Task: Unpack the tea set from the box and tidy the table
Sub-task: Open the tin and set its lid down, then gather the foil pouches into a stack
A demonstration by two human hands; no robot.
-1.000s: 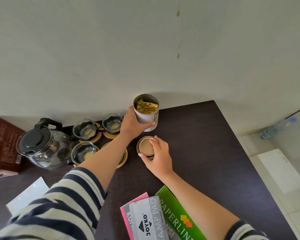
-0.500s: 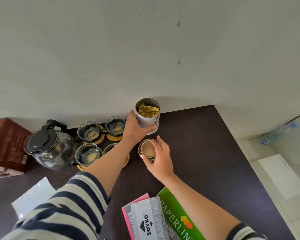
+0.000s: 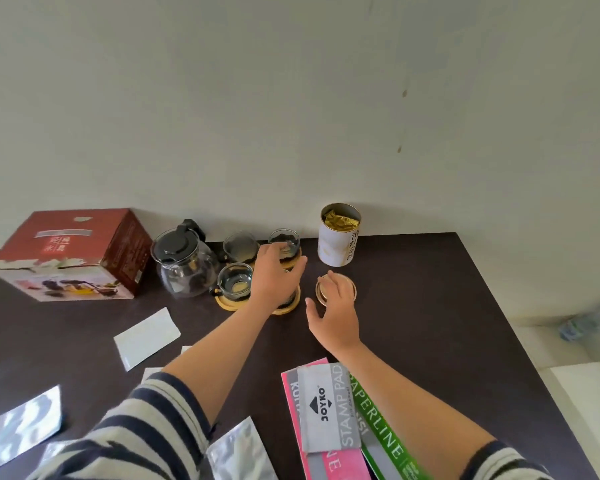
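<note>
An open white tea tin with a gold foil packet inside stands near the wall, with no hand on it. Its round lid lies on the dark table in front of it. My right hand rests its fingertips on the lid, thumb spread away from it. My left hand hovers open over the glass cups on wooden coasters, partly hiding one cup. A glass teapot with a black lid stands left of the cups.
The red tea set box lies at the far left by the wall. White cards and silvery foil bags are scattered in front. Stamp pad boxes lie near the front edge. The table's right edge drops to the floor.
My left hand has let go of the tea tin and moved left over the cups. My right hand's grip on the lid has loosened. The view has swung left, showing the box.
</note>
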